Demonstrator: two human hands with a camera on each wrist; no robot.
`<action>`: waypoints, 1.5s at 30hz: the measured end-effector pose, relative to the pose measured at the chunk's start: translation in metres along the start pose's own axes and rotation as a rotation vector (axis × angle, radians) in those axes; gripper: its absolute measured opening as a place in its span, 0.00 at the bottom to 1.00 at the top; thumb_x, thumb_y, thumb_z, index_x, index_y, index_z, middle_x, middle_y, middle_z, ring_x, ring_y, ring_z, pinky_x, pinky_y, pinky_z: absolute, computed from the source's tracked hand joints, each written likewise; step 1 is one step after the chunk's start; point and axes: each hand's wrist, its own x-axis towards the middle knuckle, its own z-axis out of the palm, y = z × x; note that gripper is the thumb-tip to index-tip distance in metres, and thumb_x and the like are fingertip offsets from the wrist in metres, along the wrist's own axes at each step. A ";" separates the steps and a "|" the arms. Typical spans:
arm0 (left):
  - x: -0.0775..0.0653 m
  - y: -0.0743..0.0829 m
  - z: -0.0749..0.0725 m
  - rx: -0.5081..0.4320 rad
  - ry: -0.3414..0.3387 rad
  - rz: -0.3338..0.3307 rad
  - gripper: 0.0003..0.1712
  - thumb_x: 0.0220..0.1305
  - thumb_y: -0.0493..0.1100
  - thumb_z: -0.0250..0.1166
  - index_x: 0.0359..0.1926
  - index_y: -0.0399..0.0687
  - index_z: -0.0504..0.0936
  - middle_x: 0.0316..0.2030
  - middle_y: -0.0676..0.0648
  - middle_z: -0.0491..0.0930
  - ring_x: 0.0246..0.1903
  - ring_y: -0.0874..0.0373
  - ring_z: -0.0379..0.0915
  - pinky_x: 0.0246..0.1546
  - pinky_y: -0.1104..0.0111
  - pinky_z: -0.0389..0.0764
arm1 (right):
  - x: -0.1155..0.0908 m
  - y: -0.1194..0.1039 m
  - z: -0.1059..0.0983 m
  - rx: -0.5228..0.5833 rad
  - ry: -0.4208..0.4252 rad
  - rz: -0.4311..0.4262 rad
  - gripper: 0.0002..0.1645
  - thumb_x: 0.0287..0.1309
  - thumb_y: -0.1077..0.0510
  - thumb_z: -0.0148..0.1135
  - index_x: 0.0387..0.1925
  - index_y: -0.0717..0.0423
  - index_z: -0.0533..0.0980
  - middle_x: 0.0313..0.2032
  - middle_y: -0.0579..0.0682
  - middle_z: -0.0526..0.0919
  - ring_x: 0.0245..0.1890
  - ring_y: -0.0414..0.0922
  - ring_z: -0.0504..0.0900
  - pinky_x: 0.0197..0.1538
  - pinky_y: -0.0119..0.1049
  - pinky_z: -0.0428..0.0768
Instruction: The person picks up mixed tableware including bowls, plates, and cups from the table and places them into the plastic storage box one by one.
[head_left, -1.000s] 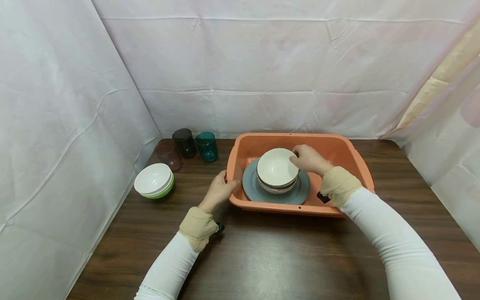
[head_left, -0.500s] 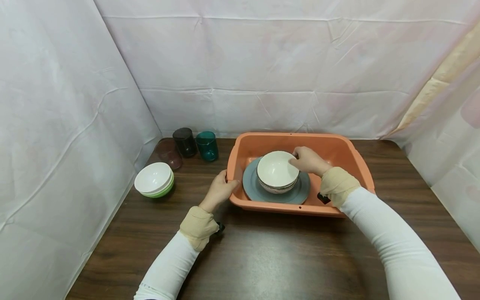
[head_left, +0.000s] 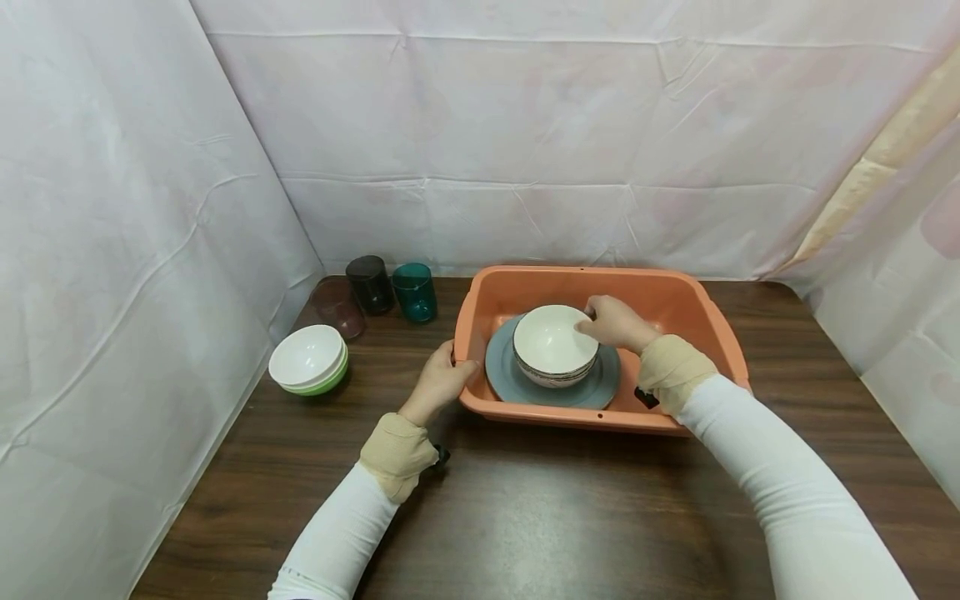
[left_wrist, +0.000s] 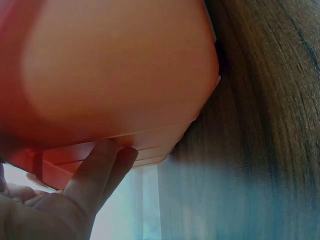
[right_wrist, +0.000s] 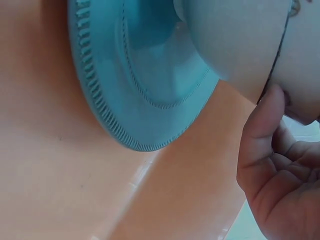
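Observation:
An orange plastic basin (head_left: pixel 637 287) stands on the table, a blue-grey plate (head_left: pixel 504 379) lying in its left half. Nested bowls (head_left: pixel 553 337), white inside with a dark rim, sit on that plate. My right hand (head_left: pixel 617 323) pinches the right rim of the top bowl, thumb toward the inside. The right wrist view shows the thumb (right_wrist: pixel 267 120) at the rim, close to the lower bowl's edge. My left hand (head_left: pixel 437 379) grips the basin's left rim, thumb over the top and fingers (left_wrist: pixel 97 172) underneath, as the left wrist view shows.
To the left, a white bowl (head_left: pixel 306 357) is nested in a green one (head_left: pixel 330 383). Behind them stand a reddish-brown glass (head_left: pixel 339 308), a dark glass (head_left: pixel 370 285) and a teal glass (head_left: pixel 415 293). White cloth (head_left: pixel 525 150) hangs behind and beside the table.
My right hand has lowered the top bowl slightly, so it sits deeper in the bowl below it. The left hand keeps its hold on the basin rim.

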 end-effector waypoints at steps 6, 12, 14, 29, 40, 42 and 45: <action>0.001 -0.001 0.000 -0.007 0.000 0.003 0.31 0.82 0.36 0.58 0.79 0.24 0.68 0.65 0.25 0.82 0.62 0.33 0.85 0.61 0.55 0.89 | 0.022 0.020 0.009 -0.047 -0.011 0.036 0.18 0.78 0.48 0.70 0.49 0.59 0.78 0.39 0.56 0.83 0.35 0.51 0.81 0.37 0.46 0.80; 0.015 -0.021 -0.001 -0.026 -0.021 0.033 0.33 0.81 0.39 0.61 0.79 0.27 0.69 0.64 0.28 0.83 0.60 0.37 0.87 0.62 0.52 0.90 | 0.024 0.020 0.013 -0.080 0.009 0.028 0.17 0.77 0.48 0.70 0.48 0.58 0.77 0.39 0.56 0.82 0.35 0.52 0.80 0.37 0.45 0.78; 0.025 -0.033 -0.002 -0.020 -0.031 0.056 0.33 0.81 0.41 0.63 0.78 0.27 0.70 0.62 0.30 0.85 0.56 0.41 0.88 0.59 0.54 0.91 | 0.022 0.018 0.013 -0.091 0.016 0.026 0.18 0.76 0.48 0.69 0.49 0.58 0.77 0.39 0.56 0.82 0.36 0.52 0.80 0.38 0.45 0.78; 0.043 -0.053 -0.005 -0.003 -0.054 0.068 0.36 0.79 0.45 0.65 0.79 0.29 0.69 0.59 0.34 0.86 0.52 0.46 0.89 0.51 0.57 0.92 | 0.036 0.032 0.020 -0.112 0.022 0.030 0.19 0.74 0.46 0.71 0.45 0.57 0.75 0.35 0.54 0.78 0.34 0.51 0.77 0.36 0.44 0.75; 0.051 -0.064 -0.004 0.006 -0.046 0.108 0.36 0.79 0.45 0.65 0.78 0.27 0.69 0.61 0.32 0.85 0.53 0.47 0.88 0.51 0.57 0.91 | 0.019 0.022 -0.001 0.002 0.021 0.016 0.24 0.75 0.38 0.71 0.47 0.54 0.78 0.36 0.53 0.84 0.32 0.49 0.83 0.35 0.43 0.81; 0.046 -0.058 -0.003 0.008 -0.042 0.102 0.35 0.79 0.44 0.64 0.77 0.26 0.70 0.61 0.32 0.85 0.54 0.46 0.87 0.52 0.57 0.91 | 0.004 0.009 -0.013 0.027 0.012 0.011 0.26 0.77 0.36 0.69 0.49 0.55 0.79 0.37 0.53 0.85 0.33 0.49 0.84 0.35 0.44 0.81; 0.023 -0.029 -0.003 0.015 -0.030 0.057 0.34 0.79 0.40 0.62 0.78 0.27 0.70 0.64 0.29 0.83 0.59 0.41 0.87 0.59 0.53 0.90 | -0.030 -0.027 -0.034 0.070 -0.007 0.026 0.29 0.82 0.37 0.64 0.56 0.60 0.77 0.45 0.59 0.87 0.42 0.55 0.87 0.45 0.50 0.86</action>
